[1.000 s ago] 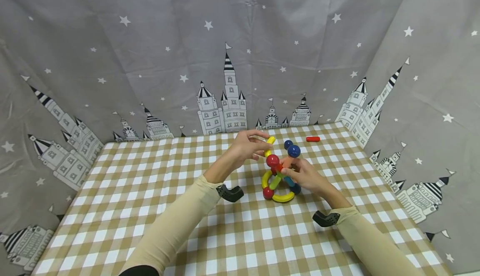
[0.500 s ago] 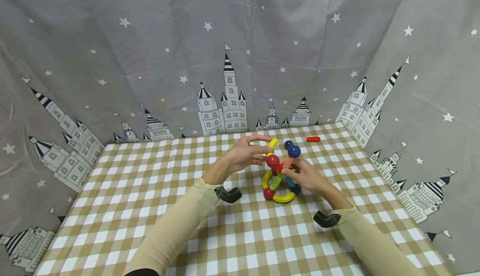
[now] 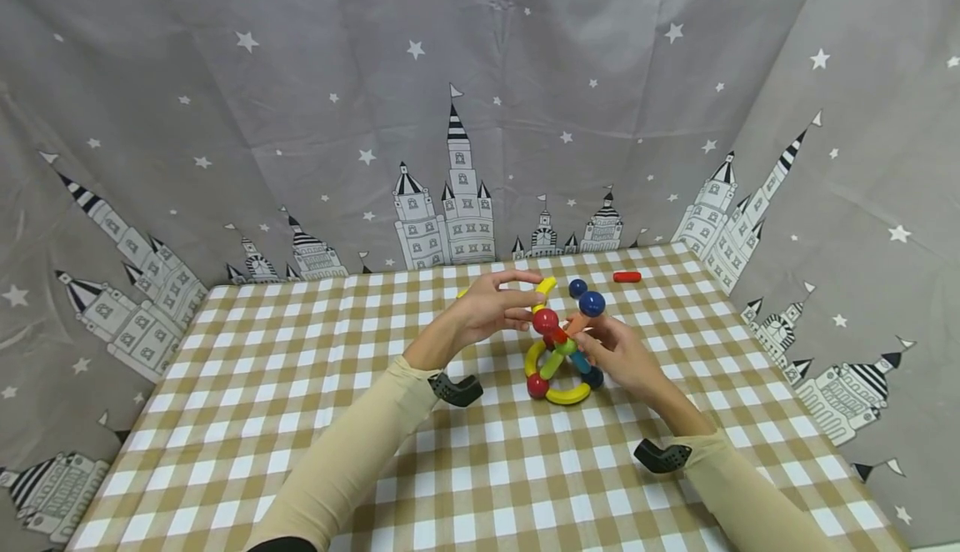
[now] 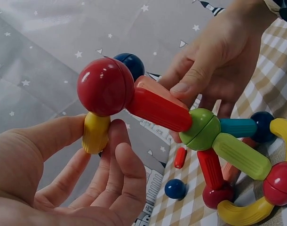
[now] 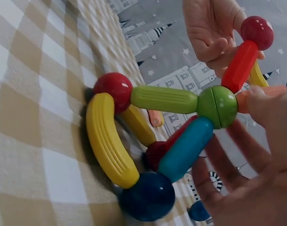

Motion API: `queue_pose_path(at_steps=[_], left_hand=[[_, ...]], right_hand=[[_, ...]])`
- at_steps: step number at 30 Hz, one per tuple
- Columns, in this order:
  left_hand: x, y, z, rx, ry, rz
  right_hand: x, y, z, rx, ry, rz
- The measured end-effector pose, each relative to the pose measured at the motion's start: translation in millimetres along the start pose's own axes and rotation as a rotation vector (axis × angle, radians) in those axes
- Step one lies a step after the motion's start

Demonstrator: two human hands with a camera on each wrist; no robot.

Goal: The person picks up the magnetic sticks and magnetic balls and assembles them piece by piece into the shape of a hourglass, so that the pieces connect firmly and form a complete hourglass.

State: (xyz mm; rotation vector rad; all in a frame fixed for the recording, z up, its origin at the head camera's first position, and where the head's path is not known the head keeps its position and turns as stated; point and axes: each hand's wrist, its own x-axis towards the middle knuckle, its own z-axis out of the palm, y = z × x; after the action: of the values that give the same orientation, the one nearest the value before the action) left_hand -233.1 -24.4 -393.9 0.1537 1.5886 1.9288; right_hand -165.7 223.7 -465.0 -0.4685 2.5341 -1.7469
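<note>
A magnetic ball-and-rod structure stands on the table, with a green ball (image 5: 218,107) at its centre. Light green (image 5: 164,99) and teal rods (image 5: 186,149) slope from it to a base of balls and yellow curved rods (image 5: 108,141). Upward, a red rod (image 4: 160,109) carries a red ball (image 4: 103,87), and an orange rod (image 4: 157,92) carries a blue ball (image 3: 592,303). My left hand (image 3: 483,310) pinches a yellow curved rod (image 4: 95,134) that meets the red ball. With thumb and fingers, my right hand (image 3: 618,352) holds the orange rod near the green ball.
Behind the structure lie a loose blue ball (image 3: 577,288) and a short red rod (image 3: 627,277). A bit of yellow (image 3: 462,293) shows beyond my left hand. The checked tablecloth (image 3: 300,410) reaches back to a grey castle-print curtain (image 3: 337,143).
My left hand has shifted slightly down and left, and the yellow curved rod leans a little more to the right. My right hand has moved slightly right, uncovering the green ball.
</note>
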Motion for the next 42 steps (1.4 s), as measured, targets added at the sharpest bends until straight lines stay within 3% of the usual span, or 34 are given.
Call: queue_pose_path(at_steps=[4,10,19,26,42], left_hand=[[-0.2,-0.4,-1.5,0.003,0.007,-0.002],[-0.1,-2.5,-4.1,0.003,0.010,-0.001],[-2.3,-4.8,-5.1,0.011,-0.012,0.008],[-2.7,-6.2,-4.0,0.004,-0.044,0.014],[-1.9,-7.8,-3.9,0.009,-0.040,0.005]], right_hand=[[-4.2,-1.9,2.8,0.084,0.084,-0.011],[-6.0,-4.3,9.7,0.201,0.134,0.016],[0.0,-5.9,18.7,0.184,0.234,0.015],[4.8,-8.9,19.2,0.163,0.239,0.064],[6.2,-7.5,17.9,0.149,0.209,0.056]])
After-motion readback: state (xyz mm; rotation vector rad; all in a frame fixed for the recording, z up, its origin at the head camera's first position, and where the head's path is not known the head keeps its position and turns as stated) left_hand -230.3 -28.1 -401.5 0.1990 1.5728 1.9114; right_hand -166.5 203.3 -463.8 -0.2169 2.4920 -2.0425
